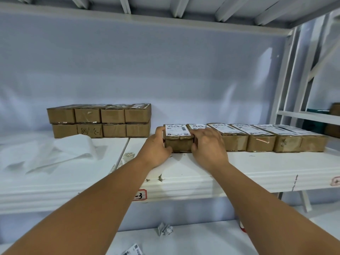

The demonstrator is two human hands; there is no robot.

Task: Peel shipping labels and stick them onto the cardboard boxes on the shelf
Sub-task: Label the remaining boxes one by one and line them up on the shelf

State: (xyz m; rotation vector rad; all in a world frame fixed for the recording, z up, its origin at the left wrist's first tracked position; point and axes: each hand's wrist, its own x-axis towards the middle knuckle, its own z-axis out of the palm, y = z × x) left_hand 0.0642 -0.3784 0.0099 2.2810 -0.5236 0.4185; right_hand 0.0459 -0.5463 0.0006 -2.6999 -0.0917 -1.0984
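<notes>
A white metal shelf [257, 166] spans the view, with a lower board beneath it. At its back left edge stands a stack of plain boxes [99, 120], two layers of four, one with handwriting on its front. Along the right half runs a row of labelled boxes [257, 138], packed side by side and reaching toward the shelf's right edge. Loose white backing sheets [55, 153] lie crumpled on the left part of the shelf.

At the left end of that row, near the middle of the shelf, sits the cardboard box [179, 143] being handled, touching its neighbour. The left hand [156, 146] grips its left side with curled fingers; the right hand [207, 144] clasps its right side, fingers bent over the top edge. A shipping label [177, 130] lies flat on its top.

A red-edged tag [140, 195] is stuck on the shelf's front edge. A crumpled paper scrap [165, 229] rests on the lower board.
</notes>
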